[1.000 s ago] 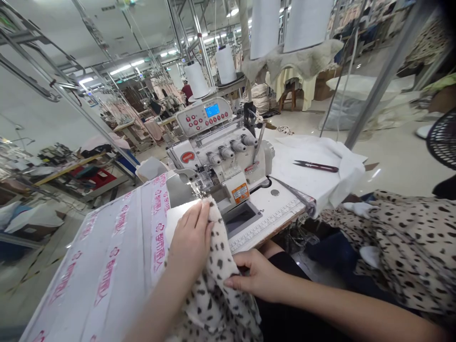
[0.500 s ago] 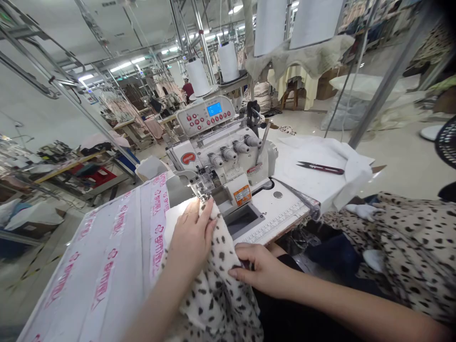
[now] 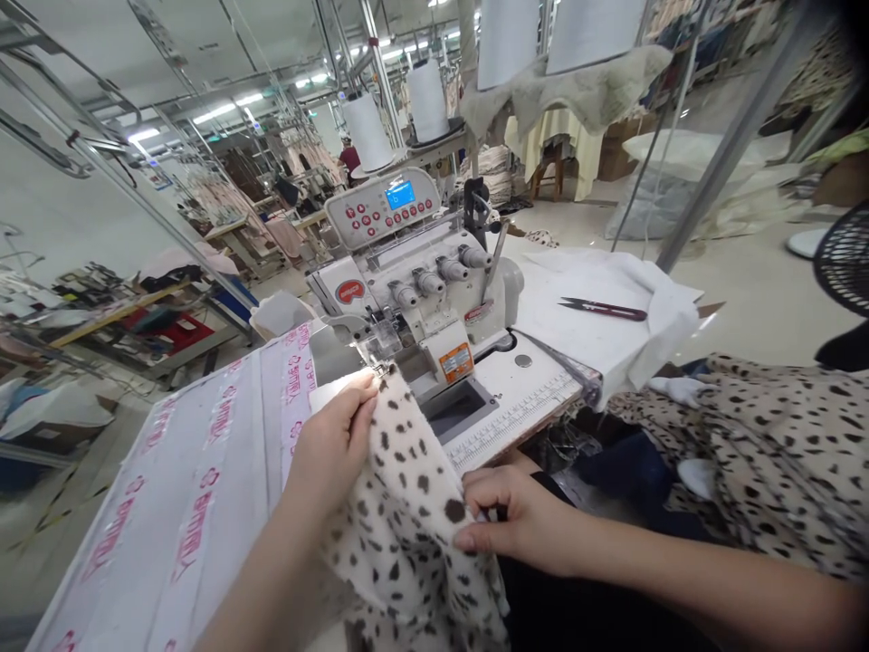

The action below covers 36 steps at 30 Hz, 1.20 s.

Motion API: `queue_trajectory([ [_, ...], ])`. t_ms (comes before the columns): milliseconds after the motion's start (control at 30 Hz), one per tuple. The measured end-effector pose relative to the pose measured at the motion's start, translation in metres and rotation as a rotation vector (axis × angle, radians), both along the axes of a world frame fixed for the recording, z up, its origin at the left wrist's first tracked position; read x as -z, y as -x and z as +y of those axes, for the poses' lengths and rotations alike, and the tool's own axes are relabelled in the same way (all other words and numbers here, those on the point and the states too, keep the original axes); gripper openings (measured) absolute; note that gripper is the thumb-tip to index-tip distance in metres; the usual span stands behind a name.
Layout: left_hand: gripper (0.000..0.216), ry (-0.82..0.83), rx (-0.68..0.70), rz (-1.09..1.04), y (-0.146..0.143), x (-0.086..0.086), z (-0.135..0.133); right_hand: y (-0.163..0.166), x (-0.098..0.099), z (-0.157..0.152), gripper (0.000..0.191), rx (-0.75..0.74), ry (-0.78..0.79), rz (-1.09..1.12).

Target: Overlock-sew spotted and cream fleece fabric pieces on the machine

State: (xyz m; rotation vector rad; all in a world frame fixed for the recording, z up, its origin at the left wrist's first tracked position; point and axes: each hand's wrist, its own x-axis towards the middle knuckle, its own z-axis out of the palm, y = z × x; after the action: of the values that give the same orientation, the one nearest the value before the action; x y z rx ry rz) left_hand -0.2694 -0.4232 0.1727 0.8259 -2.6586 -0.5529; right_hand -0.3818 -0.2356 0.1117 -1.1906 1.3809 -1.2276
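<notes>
A cream plush fabric with dark spots [image 3: 414, 471] runs from the presser foot [image 3: 381, 367] of a white overlock sewing machine [image 3: 421, 290] down toward my lap. Close in front of the foot, my left hand [image 3: 339, 430] is closed on the fabric's left edge, thumb and fingers together. Lower down on the right, my right hand [image 3: 509, 516] pinches the fabric's right edge between thumb and fingers. The fabric between both hands lies fairly smooth near the foot and hangs in folds below. What the left fingertips press underneath is hidden.
Thread snips [image 3: 604, 309] lie on white cloth [image 3: 611, 272] right of the machine. More spotted fabric [image 3: 774, 453] is heaped at the right, near a black fan [image 3: 845, 258]. White thread cones [image 3: 367, 131] stand behind. A table extension with pink-printed tape [image 3: 204, 480] is at the left.
My left hand has gone from lying over the fabric with fingers extended to gripping its left edge. My right hand has shifted slightly right and down, with the fabric spread wider. The view has shifted slightly.
</notes>
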Motion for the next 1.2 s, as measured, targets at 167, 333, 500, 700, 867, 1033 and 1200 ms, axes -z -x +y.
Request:
queue_trajectory([
  [167,0.028,-0.052,-0.011,-0.109,0.008,-0.009,-0.012,0.005,0.004,-0.008,0.035,0.033,0.011,-0.084],
  [333,0.030,-0.039,-0.047,-0.176,0.019,-0.008,-0.033,0.012,0.003,-0.022,0.039,0.070,0.043,-0.181],
  [500,0.034,-0.013,-0.121,-0.257,0.030,-0.005,-0.058,0.016,-0.003,-0.036,0.042,0.084,0.009,-0.270],
  [700,0.033,-0.007,-0.086,-0.182,0.045,0.001,-0.092,0.023,-0.012,-0.057,0.043,0.094,-0.003,-0.390],
  [867,0.037,0.145,-0.130,0.127,0.053,0.003,-0.121,0.018,-0.013,-0.074,0.041,0.191,0.031,-0.439],
  [1033,0.065,-0.167,-0.409,0.266,0.013,0.013,-0.084,0.006,-0.002,-0.059,0.044,0.275,0.061,-0.503],
  [1200,0.070,-1.017,-0.327,-0.016,-0.079,0.023,-0.010,0.004,-0.005,-0.027,0.040,-0.028,-0.227,-0.296],
])
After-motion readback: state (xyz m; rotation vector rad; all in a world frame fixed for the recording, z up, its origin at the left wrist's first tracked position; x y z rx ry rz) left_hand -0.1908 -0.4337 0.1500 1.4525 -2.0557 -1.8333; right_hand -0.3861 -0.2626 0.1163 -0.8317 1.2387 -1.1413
